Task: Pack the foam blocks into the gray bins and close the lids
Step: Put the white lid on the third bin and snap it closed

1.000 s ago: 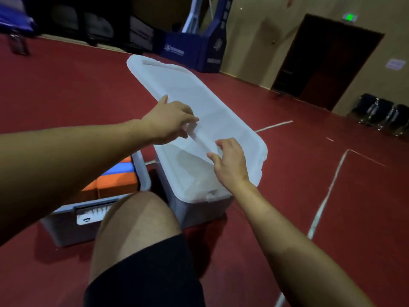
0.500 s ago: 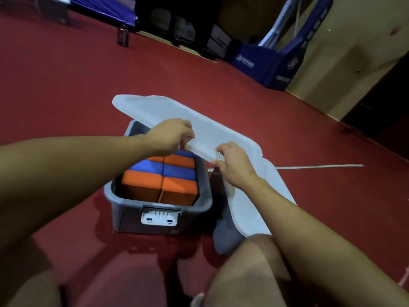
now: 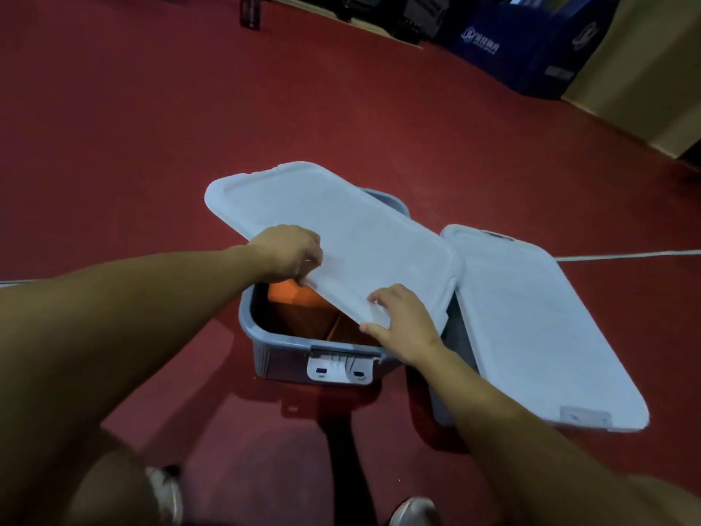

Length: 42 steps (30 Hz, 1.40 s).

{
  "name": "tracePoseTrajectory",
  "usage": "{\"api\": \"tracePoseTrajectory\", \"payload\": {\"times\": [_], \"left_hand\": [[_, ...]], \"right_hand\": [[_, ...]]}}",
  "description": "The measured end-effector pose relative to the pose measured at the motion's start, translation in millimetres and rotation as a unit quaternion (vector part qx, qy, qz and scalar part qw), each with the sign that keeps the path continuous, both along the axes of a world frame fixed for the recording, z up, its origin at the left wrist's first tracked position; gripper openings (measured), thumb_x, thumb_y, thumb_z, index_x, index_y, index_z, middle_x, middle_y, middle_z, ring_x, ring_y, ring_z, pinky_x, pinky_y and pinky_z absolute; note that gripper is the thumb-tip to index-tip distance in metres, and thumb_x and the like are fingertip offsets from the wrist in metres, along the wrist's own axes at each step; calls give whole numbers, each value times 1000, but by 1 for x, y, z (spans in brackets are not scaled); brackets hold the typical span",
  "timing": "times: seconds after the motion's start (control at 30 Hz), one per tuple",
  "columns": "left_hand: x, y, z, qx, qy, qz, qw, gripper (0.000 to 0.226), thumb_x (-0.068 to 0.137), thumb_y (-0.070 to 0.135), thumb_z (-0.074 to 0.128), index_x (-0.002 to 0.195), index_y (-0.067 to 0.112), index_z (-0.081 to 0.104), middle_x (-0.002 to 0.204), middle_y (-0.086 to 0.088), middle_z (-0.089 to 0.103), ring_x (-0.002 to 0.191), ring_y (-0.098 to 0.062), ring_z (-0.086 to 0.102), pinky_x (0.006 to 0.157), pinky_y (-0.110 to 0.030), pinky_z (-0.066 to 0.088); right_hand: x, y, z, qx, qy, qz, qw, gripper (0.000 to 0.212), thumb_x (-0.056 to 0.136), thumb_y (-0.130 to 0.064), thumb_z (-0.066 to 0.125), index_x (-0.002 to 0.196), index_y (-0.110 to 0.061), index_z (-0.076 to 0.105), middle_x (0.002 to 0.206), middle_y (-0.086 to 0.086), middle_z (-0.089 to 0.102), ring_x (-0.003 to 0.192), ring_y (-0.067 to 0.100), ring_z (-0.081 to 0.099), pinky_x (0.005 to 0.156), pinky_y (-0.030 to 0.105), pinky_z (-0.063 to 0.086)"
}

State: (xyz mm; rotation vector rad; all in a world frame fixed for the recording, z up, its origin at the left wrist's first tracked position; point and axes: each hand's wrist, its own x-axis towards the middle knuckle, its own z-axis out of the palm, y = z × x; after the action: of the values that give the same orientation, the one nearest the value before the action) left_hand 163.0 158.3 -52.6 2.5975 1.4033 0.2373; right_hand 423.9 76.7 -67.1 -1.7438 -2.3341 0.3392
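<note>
Since half a second back, lid (image 3: 341,237) has dropped lower over the left gray bin (image 3: 280,354), now skewed across it, covering most of the opening, near-left corner uncovered. Left hand (image 3: 288,252) grips lid's near long edge, fingers curled under. Right hand (image 3: 402,324) pinches lid's near corner, thumb at the edge, fingers on top. Orange foam blocks (image 3: 296,309) visible inside the bin through the gap. White latch (image 3: 339,368) on bin front hangs unclipped. Second bin (image 3: 459,336) just right, its lid (image 3: 531,324) already on. Both sit on red floor (image 3: 113,146).
</note>
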Motion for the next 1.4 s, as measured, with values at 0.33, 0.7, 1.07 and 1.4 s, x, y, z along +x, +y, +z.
{"api": "tracePoseTrajectory", "payload": {"times": [0.33, 0.7, 1.07, 1.4], "left_hand": [[15, -19, -30, -74, 102, 11, 992, 26, 100, 40, 44, 120, 31, 57, 117, -3, 48, 95, -24, 55, 85, -40, 50], [0, -42, -29, -53, 145, 99, 983, 30, 101, 37, 38, 122, 23, 54, 121, -12, 45, 99, -35, 55, 87, -41, 49], [9, -52, -38, -209, 127, 221, 944, 79, 82, 69, 54, 139, 19, 33, 152, -21, 9, 120, -45, 49, 99, -47, 45], [-8, -50, -32, -128, 137, 226, 956, 32, 96, 53, 46, 119, 30, 47, 114, -3, 43, 89, -32, 57, 72, -43, 51]], "right_hand": [[7, -14, -38, -8, -96, 14, 995, 68, 83, -60, 62, 141, -26, 49, 148, 2, 43, 127, 26, 39, 109, 37, 30], [10, -28, -39, 47, -14, 105, 993, 52, 72, -55, 67, 109, -18, 72, 110, 2, 66, 100, 24, 57, 90, 46, 48], [10, -32, -47, 25, 36, 109, 993, 67, 72, -44, 72, 132, -19, 57, 123, -2, 62, 114, 20, 52, 98, 36, 46], [22, -28, -60, 98, -5, 135, 986, 65, 67, -45, 73, 122, -12, 64, 129, 2, 60, 111, 28, 52, 95, 42, 49]]}}
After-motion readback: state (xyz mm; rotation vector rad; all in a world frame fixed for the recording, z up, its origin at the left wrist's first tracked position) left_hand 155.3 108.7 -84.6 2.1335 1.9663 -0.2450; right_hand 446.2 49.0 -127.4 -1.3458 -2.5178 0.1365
